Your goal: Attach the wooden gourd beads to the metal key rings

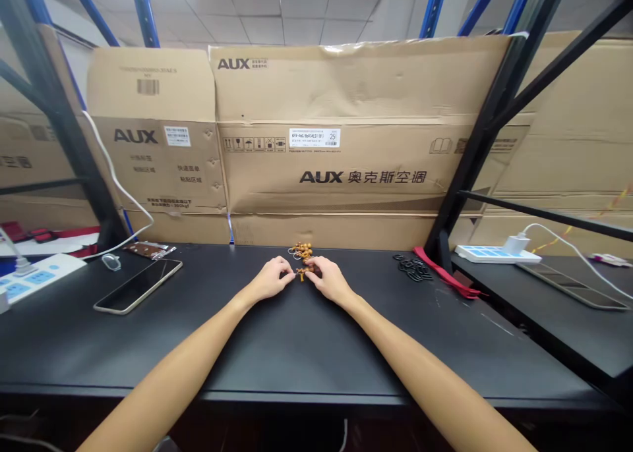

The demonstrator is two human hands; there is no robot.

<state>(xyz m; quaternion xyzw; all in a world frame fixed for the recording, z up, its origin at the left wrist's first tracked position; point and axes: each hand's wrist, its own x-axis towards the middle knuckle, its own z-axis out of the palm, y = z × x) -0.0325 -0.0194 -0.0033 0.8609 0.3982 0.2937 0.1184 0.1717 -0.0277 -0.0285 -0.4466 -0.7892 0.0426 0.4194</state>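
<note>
Flattened AUX cartons stand upright behind a black workbench. On the bench, a smartphone lies well left of centre, while a red strap and a pile of black rings lie to the right. At centre, the left hand and right hand are half closed, both pinching the near end of a brown bead cluster, whose far part lies on the bench just beyond them.

Both forearms are extended forward and angled inward, with the left hand and right hand held close together, fingers curled and pinched.
</note>
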